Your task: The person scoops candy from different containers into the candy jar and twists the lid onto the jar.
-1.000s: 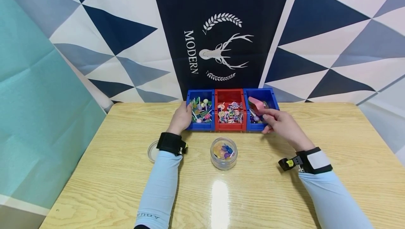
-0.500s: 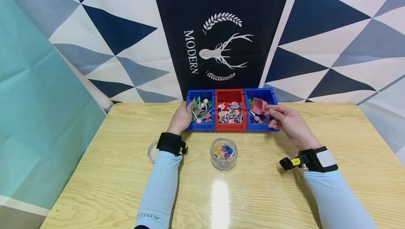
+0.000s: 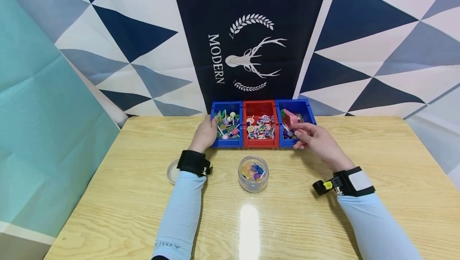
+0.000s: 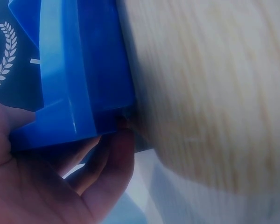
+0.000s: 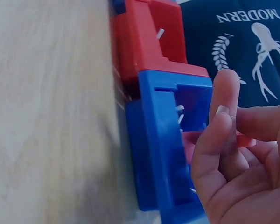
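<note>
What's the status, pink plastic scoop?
Left hand gripping leftmost rectangular blue plastic bin. Right hand pinching pink scoop dipped inside rightmost blue bin. No visible obstruction.

pink scoop [image 3: 289, 118] tilted in the right blue bin [image 3: 286, 143]; left blue bin [image 3: 230, 143] sits upright.

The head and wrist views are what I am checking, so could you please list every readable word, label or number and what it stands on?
"MODERN", sideways, on the dark wall panel; upside down in the right wrist view.
Dark lettering on the left sleeve: too blurred to read surely.
Marks on the yellow tag of the right wrist strap: too small to read.
Left wrist view: no text.
</note>
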Available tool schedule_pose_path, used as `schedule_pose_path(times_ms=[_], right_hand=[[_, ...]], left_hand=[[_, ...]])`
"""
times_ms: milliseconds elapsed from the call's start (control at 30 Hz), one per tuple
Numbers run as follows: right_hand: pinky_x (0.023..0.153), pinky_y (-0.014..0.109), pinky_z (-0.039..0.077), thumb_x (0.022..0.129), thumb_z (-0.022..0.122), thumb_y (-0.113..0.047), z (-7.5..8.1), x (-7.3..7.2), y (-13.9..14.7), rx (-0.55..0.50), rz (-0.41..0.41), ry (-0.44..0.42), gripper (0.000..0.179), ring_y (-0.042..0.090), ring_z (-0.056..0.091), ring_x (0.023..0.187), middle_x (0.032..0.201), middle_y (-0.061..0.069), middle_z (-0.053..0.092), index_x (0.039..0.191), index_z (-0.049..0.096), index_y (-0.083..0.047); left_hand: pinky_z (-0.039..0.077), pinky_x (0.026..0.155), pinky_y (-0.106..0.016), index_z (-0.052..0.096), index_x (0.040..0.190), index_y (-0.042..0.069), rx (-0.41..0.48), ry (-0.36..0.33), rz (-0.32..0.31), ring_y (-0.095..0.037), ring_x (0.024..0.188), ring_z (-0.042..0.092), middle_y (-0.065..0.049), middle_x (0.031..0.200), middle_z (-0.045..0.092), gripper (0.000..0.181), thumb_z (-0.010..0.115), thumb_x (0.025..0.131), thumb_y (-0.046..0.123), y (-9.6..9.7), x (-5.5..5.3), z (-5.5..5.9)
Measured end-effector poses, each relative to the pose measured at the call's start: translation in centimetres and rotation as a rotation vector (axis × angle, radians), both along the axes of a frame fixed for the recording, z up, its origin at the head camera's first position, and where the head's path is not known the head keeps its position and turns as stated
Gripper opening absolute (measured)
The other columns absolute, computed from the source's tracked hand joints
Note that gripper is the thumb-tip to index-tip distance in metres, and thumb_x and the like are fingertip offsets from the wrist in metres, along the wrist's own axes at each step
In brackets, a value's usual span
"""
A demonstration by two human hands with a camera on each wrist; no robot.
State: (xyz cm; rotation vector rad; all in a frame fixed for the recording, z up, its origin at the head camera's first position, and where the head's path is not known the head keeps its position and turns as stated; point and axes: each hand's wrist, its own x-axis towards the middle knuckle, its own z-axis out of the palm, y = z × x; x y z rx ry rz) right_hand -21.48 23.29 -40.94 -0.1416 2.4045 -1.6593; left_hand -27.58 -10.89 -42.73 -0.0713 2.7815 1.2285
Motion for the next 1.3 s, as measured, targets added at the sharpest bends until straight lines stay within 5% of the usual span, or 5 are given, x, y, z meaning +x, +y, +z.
schedule_pose_path(times_ms=[300, 733, 900, 1167, 1300], right_hand=[[0.073, 0.022, 0.054, 0.109, 0.041, -0.018, 0.8, 0.1, 0.8, -0.126, -0.035, -0.034, 0.044, 0.01, 0.066, 0.075, 0.125, 0.022, 0.052, 0.144, 0.042, 0.009], [0.066, 0.018, 0.053, 0.106, 0.048, -0.017, 0.8, 0.0, 1.8, -0.669, -0.158, -0.202, 0.029, 0.011, 0.068, 0.076, 0.099, 0.003, 0.068, 0.13, 0.056, -0.002], [0.064, 0.018, 0.053, 0.106, 0.048, -0.019, 1.2, 0.3, 2.1, -0.683, -0.186, -0.193, 0.024, 0.011, 0.069, 0.072, 0.094, 0.003, 0.07, 0.117, 0.068, -0.01], [0.076, 0.019, 0.054, 0.106, 0.047, -0.017, 0.7, 0.1, 1.1, -0.57, -0.15, -0.184, 0.05, 0.012, 0.07, 0.085, 0.11, 0.004, 0.064, 0.15, 0.034, 0.004], [0.074, 0.019, 0.054, 0.106, 0.047, -0.017, 0.4, 0.0, 1.0, -0.559, -0.134, -0.162, 0.043, 0.011, 0.069, 0.081, 0.105, 0.003, 0.063, 0.144, 0.04, 0.003]], left_hand=[[0.04, 0.106, -0.049, 0.038, 0.146, 0.001, -0.006, -0.008, 0.003, -0.032, 0.128, 0.051, -0.02, 0.143, 0.05, 0.05, 0.028, 0.111, 0.035, 0.0, 0.0, -0.1], [0.04, 0.106, -0.048, 0.039, 0.145, 0.001, -0.022, 0.017, -0.005, -0.032, 0.128, 0.051, -0.02, 0.141, 0.052, 0.049, 0.028, 0.111, 0.034, -0.3, -0.2, -0.5], [0.039, 0.107, -0.049, 0.039, 0.146, 0.001, -0.009, 0.013, -0.004, -0.032, 0.13, 0.05, -0.019, 0.143, 0.051, 0.05, 0.028, 0.111, 0.035, -0.1, -0.2, -0.3], [0.039, 0.107, -0.049, 0.039, 0.146, 0.001, -0.005, 0.012, -0.004, -0.032, 0.129, 0.05, -0.02, 0.143, 0.051, 0.05, 0.029, 0.111, 0.034, 0.0, -0.1, -0.1], [0.039, 0.107, -0.049, 0.039, 0.145, 0.001, -0.003, 0.009, -0.002, -0.033, 0.129, 0.05, -0.02, 0.143, 0.051, 0.049, 0.029, 0.111, 0.034, -0.1, 0.0, -0.1]])
